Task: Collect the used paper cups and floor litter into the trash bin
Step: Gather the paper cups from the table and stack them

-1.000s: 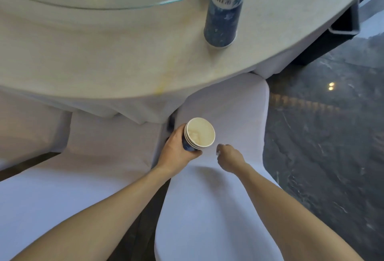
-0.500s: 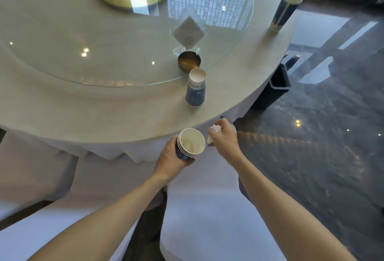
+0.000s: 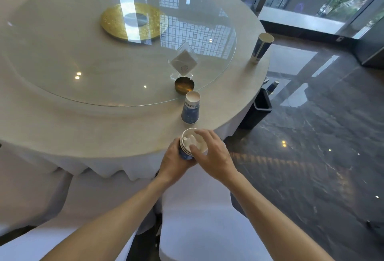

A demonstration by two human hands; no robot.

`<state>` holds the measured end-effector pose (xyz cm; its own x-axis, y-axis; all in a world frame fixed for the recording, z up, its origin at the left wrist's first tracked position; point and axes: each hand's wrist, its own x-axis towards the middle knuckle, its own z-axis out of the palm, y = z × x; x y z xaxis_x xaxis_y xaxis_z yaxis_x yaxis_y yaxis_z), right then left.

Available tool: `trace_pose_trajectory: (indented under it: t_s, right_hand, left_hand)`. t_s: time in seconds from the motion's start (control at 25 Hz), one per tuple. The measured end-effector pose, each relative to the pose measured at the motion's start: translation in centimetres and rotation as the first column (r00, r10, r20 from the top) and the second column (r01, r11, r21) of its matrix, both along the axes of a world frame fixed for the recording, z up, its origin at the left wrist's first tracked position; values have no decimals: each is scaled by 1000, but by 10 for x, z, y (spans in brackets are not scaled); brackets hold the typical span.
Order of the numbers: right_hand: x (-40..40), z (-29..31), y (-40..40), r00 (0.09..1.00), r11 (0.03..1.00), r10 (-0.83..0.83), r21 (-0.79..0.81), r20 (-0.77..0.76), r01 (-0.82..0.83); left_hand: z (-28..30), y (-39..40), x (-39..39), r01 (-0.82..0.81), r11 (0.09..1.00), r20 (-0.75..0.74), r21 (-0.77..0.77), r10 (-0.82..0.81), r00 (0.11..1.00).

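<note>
My left hand [image 3: 173, 160] grips a stack of nested blue paper cups [image 3: 185, 152] just in front of the round table's near edge. A crumpled white paper scrap [image 3: 190, 141] lies inside the top cup. My right hand [image 3: 212, 152] is spread over the cup mouth, its fingers resting on the scrap and the rim. One blue paper cup [image 3: 191, 110] stands upright on the table right behind the stack. Another blue cup [image 3: 260, 47] stands at the table's far right edge. A dark trash bin [image 3: 262, 106] sits on the floor beside the table on the right.
The round table [image 3: 104, 127] carries a glass turntable with a gold disc [image 3: 133, 21], a clear napkin holder [image 3: 184, 63] and a brass ashtray [image 3: 184, 88]. White-covered chairs [image 3: 203, 229] stand below my arms. A small blue cup [image 3: 272, 87] is on the dark floor behind the bin.
My right hand picked a white scrap off the chair seat, lifted it and put it into the cup stack. My view rose from the chair to the table top.
</note>
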<state>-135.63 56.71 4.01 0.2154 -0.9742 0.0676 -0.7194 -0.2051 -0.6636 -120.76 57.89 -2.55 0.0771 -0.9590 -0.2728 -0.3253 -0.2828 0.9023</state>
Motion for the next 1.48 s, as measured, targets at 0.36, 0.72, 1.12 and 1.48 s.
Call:
trace_pose_trajectory:
  t_s: [0.36, 0.72, 1.12, 1.48]
  right_hand:
    - [-63, 7, 19, 906, 904, 359, 325, -223, -278]
    - [-166, 12, 50, 819, 715, 561, 571, -123, -404]
    - [-156, 20, 13, 716, 725, 675, 340, -178, -598]
    - [-102, 25, -133, 736, 782, 594, 16, -325, -624]
  left_hand:
    - [20, 30, -58, 15, 997, 97, -77, -8, 995]
    - [14, 102, -174, -66, 997, 169, -47, 73, 983]
    - [-8, 87, -164, -479, 878, -97, 8, 478, 873]
    - [-5, 47, -154, -639, 769, -13, 7, 639, 769]
